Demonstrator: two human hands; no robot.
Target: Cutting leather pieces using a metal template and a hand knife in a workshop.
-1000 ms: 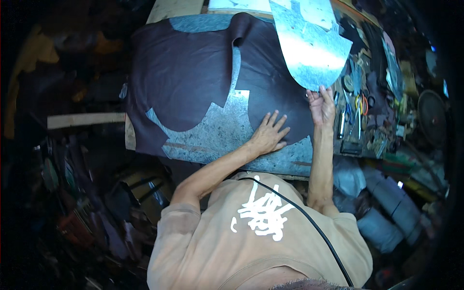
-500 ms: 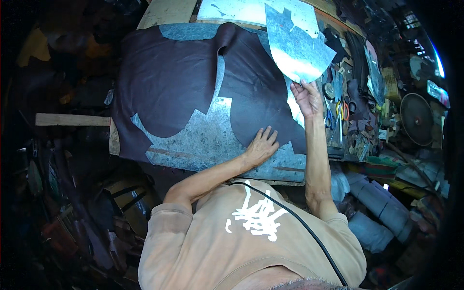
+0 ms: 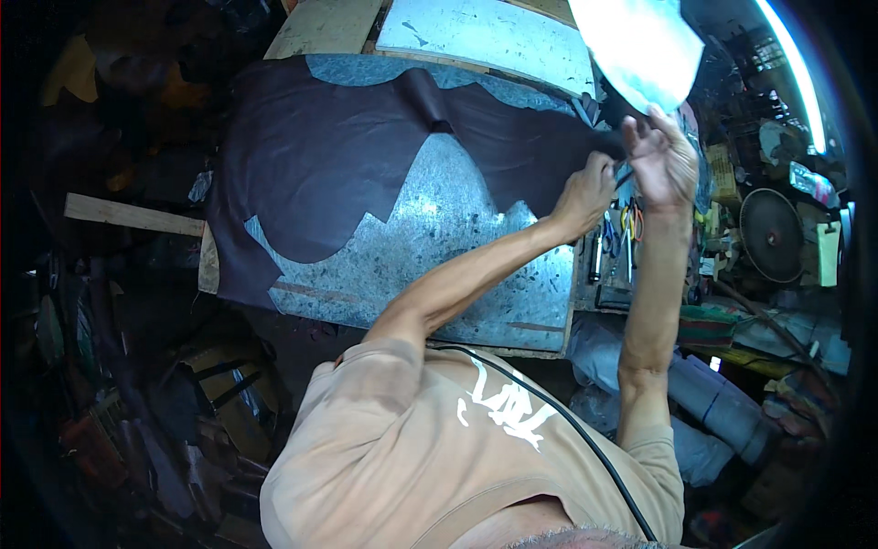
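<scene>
Dark brown leather (image 3: 311, 165) is spread over a grey, speckled metal-topped board (image 3: 439, 238), with a raised fold near its far middle. My left hand (image 3: 585, 194) is closed at the right end of the leather, its fingers wrapped round the edge. Farther right, my right hand (image 3: 660, 165) pinches the lower rim of a pale, shiny sheet (image 3: 645, 55) with a rounded end. That sheet is held up off the board and glares in the light; its far part runs out of view.
Scissors (image 3: 631, 220) and other tools lie right of the board. A white panel (image 3: 485, 41) sits beyond it. At the far right stands a round dark disc (image 3: 770, 235). A wooden bar (image 3: 133, 213) juts out at the left, and wrapped rolls (image 3: 722, 412) lie lower right.
My left hand has gone from lying flat on the leather to gripping its edge, pulling it right and away and baring more board. My right hand has carried the sheet up and right.
</scene>
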